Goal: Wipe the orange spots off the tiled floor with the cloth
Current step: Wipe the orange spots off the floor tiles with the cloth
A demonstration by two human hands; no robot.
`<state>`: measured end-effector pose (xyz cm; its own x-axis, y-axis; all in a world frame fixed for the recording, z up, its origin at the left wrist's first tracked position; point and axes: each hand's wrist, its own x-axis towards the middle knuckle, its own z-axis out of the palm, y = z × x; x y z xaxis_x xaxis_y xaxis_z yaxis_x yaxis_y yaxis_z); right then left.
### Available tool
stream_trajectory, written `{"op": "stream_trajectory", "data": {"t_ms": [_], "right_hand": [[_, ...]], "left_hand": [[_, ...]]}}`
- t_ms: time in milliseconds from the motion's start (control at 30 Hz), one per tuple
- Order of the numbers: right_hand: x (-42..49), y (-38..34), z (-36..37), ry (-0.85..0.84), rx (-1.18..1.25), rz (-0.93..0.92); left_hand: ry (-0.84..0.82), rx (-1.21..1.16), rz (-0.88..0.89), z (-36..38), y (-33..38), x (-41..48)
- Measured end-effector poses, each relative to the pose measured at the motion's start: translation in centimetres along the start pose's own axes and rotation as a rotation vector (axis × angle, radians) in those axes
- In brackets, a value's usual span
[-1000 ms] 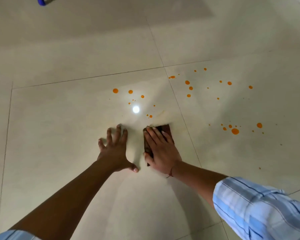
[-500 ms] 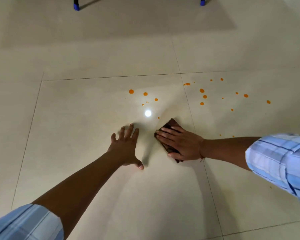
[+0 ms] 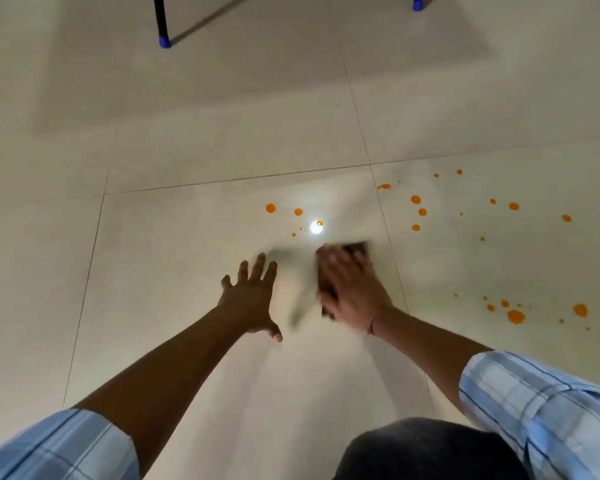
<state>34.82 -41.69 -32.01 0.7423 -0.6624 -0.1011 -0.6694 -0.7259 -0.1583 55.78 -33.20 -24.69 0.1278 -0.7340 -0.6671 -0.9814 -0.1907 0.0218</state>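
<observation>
Flat on top of a dark brown cloth [image 3: 355,249] lies my right hand [image 3: 352,289], blurred by motion, pressing the cloth to the pale tiled floor [image 3: 174,258]. To its left my left hand [image 3: 252,296] rests on the floor with fingers spread and holds nothing. Several orange spots [image 3: 271,208] lie just beyond the cloth. More orange spots [image 3: 415,199] dot the tile to the right, with a bigger cluster [image 3: 516,317] at right of my right forearm.
A black chair leg with a blue foot [image 3: 163,41] stands at the far left, and a second blue foot [image 3: 418,3] at the top right. A bright light reflection [image 3: 316,227] shines on the floor among the spots. My dark-clad knee [image 3: 426,448] fills the bottom edge.
My right hand has swung with the cloth from pointing left to pointing forward again, and is blurred mid-stroke. My left hand stays planted on the floor. The camera has tilted up slightly.
</observation>
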Motion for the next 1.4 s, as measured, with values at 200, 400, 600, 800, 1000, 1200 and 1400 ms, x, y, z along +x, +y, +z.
{"op": "stream_trajectory", "data": {"t_ms": [200,400,600,800,1000,1200,1400], "right_hand": [[2.3,-0.4,0.0,0.048,-0.012,0.176],[8.2,2.4,-0.9,0.064,0.003,0.341],[9.6,-5.1,-0.5,0.017,0.005,0.069],[5.6,-0.3,-0.7,-0.001,-0.039,0.121],[13.0,-4.5,-0.8,0.015,-0.025,0.136],[14.8,-1.5,-1.3,0.063,-0.007,0.171],[14.1,-7.2,-0.1,-0.009,-0.040,-0.191]], "left_hand": [[0.066,-0.186,-0.184,0.0,-3.7,4.7],[0.000,-0.268,-0.144,0.7,-4.3,5.5],[0.010,-0.339,-0.128,0.8,-4.5,5.3],[-0.029,-0.354,-0.114,0.2,-4.4,5.1],[0.027,-0.385,-0.105,0.8,-4.7,5.1],[0.096,-0.393,-0.103,1.5,-4.8,5.0],[0.202,-0.457,-0.080,2.0,-5.1,4.9]]}}
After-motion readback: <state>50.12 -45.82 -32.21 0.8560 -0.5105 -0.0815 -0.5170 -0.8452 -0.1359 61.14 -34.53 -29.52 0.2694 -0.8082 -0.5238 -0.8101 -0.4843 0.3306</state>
